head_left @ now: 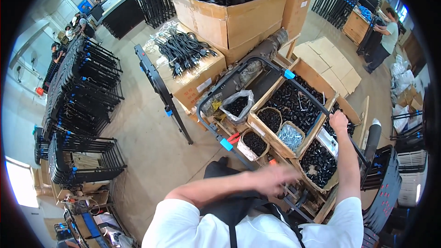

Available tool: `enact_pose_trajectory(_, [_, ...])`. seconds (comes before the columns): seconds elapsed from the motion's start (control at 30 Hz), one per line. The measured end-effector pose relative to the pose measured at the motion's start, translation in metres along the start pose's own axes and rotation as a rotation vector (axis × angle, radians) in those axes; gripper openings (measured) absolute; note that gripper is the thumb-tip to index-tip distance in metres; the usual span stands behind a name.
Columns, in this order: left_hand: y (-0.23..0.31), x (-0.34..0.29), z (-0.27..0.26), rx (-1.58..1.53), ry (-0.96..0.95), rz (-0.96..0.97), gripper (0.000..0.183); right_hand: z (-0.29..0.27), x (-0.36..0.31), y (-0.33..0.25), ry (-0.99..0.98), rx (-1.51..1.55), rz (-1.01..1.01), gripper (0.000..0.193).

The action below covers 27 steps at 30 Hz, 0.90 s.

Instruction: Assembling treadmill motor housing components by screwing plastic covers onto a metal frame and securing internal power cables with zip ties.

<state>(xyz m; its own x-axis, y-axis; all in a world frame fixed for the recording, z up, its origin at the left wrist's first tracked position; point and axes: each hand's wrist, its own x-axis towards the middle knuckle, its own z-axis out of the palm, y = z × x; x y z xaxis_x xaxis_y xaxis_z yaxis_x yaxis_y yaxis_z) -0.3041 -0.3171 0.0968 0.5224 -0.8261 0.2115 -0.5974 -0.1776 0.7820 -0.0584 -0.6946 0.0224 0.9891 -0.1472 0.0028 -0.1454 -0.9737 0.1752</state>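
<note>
A black U-shaped tube frame (216,89) with blue clips lies across the parts bins in front of me. My right hand (338,122) is closed round its right-hand tube, above a bin of black plastic parts. My left hand (277,180) is smeared by motion close to my body, over the near end of the bench, so its fingers cannot be read. Beside it are dark metal parts, partly hidden. Silver screws (290,137) fill a small box between the hands. Red-handled pliers (234,138) lie left of a tub of small black pieces (254,143).
Behind the bins stands a large carton (250,23) heaped with black parts. Black cables (181,48) lie on a lower carton, with another black frame (161,89) leaning there. Stacked frames (76,87) line the left. Co-workers, including a person (390,36), stand farther off.
</note>
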Motion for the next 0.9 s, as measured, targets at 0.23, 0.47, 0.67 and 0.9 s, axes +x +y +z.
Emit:
enact_pose_trajectory(0.23, [-0.222, -0.091, -0.32, 0.36, 1.139, -0.825, 0.032, -0.072, -0.215, -0.12, -0.262, 0.18, -0.56, 0.033])
enact_pose_trajectory(0.47, [-0.332, -0.101, -0.508, 0.408, 0.921, -1.293, 0.043, -0.114, -0.4, -0.151, -0.439, 0.311, -0.111, 0.04])
enact_pose_trajectory(0.67, [-0.39, -0.079, -0.546, 0.483, 0.622, -1.402, 0.037, -0.107, -0.39, -0.175, -0.591, -0.066, 0.359, 0.057])
enact_pose_trajectory(0.9, [-0.416, -0.088, -0.564, 0.307, 0.546, -1.402, 0.044, -0.119, -0.377, -0.194, -0.708, -0.159, 0.428, 0.057])
